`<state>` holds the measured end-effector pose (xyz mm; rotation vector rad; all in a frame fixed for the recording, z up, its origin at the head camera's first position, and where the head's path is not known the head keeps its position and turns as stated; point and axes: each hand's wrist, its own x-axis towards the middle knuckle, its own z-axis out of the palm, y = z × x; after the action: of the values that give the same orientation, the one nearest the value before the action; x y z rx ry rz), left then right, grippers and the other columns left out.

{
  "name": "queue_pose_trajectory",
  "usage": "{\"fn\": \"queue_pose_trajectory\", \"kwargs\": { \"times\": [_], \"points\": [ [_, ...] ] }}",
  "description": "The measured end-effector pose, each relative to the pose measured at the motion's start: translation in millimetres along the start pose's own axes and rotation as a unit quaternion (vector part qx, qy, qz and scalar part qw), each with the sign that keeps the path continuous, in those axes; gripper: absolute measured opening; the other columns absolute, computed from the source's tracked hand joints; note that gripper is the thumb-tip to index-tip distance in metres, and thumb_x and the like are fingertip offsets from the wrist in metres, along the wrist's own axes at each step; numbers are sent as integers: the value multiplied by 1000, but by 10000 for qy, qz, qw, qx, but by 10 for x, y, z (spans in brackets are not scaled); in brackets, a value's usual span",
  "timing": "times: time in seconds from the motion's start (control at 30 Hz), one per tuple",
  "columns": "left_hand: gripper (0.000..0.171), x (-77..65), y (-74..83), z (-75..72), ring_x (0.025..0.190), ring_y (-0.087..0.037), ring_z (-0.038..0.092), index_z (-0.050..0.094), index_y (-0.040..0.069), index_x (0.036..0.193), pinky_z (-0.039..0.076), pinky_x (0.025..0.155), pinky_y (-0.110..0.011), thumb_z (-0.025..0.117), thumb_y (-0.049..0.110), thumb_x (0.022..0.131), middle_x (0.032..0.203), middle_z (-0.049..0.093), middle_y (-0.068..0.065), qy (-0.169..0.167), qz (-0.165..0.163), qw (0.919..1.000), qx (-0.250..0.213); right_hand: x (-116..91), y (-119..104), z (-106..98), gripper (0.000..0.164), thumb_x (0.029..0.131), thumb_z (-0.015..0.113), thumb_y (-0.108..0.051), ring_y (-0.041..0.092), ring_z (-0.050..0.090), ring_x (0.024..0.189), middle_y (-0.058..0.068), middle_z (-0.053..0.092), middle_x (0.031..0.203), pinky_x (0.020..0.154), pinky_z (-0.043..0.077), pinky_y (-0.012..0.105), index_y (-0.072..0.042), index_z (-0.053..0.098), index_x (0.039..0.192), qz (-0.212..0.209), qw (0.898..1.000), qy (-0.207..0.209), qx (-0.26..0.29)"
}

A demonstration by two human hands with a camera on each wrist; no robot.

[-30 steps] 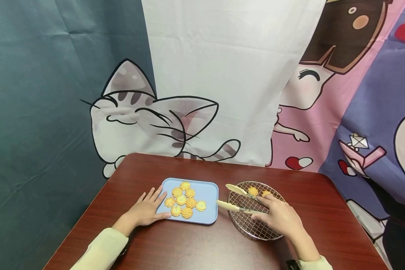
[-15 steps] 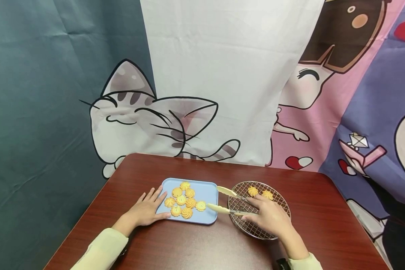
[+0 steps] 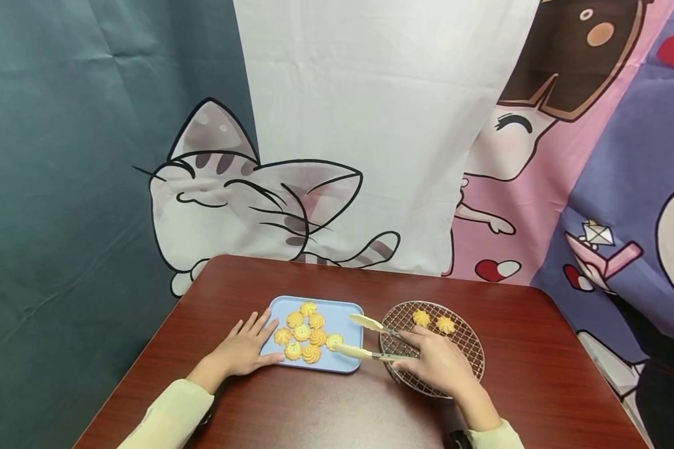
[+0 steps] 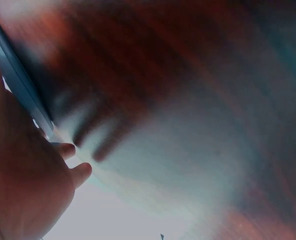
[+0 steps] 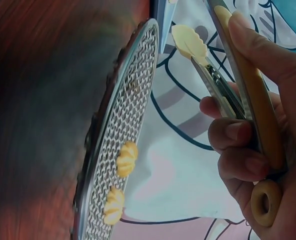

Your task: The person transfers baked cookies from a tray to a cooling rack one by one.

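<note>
My right hand [image 3: 435,362] grips a pair of cream-tipped metal tongs [image 5: 253,95], fingers and thumb curled round the handles. The tongs' arms stand apart with nothing between them, their tips over the right part of the blue tray [image 3: 345,315]. One tip partly covers the rightmost cookie [image 3: 334,341]. Several piped cookies [image 3: 301,332] lie on the tray. My left hand [image 3: 241,349] rests at the tray's left edge, fingers spread and straight. Below the right hand is a round wire rack [image 3: 466,349], with two cookies [image 5: 127,159] on its far part.
The brown wooden table [image 3: 326,411] carries both tray and rack, the rack to the right of the tray with a narrow gap between. A printed cloth [image 3: 393,125] with a cartoon cat hangs behind the table's far edge.
My right hand has moved left with the tongs, from over the rack to where the tips hang over the tray. Both rack cookies now show fully. The left hand stays put.
</note>
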<state>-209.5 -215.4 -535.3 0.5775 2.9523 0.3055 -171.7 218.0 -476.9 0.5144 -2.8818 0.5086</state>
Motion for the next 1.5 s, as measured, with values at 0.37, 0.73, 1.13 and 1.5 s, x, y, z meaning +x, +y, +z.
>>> {"fn": "queue_pose_trajectory", "kwargs": {
  "times": [0.37,0.73,1.13,1.5],
  "points": [
    [95,-1,0,6,152,-45,17,33,11,160,17,118,-66,48,76,92,169,16,-14,-10,0,10000,16,47,-53,75,65,70,87,-53,4,54,66,-11,65,95,58,49,27,-21,74,125,-413,9991,-2,-50],
    [96,4,-13,11,153,-44,17,32,12,160,16,118,-66,47,77,91,169,15,-14,-17,-41,10000,33,94,-113,126,62,71,88,-50,16,67,75,-9,68,103,63,54,32,-21,75,124,-542,9984,60,-123],
    [94,0,3,5,153,-44,16,33,12,160,16,118,-66,47,76,92,169,15,-14,-22,-23,10000,8,118,-109,197,60,71,86,-53,17,70,83,-8,70,105,65,54,32,-23,76,122,-537,9985,-8,-144],
    [95,2,-1,3,153,-44,16,33,12,160,16,118,-66,47,76,92,169,15,-14,-33,-19,10000,-2,117,-91,218,55,72,86,-51,22,72,93,-2,71,116,74,57,39,-27,77,121,-481,9988,-66,-68]
  ]
}}
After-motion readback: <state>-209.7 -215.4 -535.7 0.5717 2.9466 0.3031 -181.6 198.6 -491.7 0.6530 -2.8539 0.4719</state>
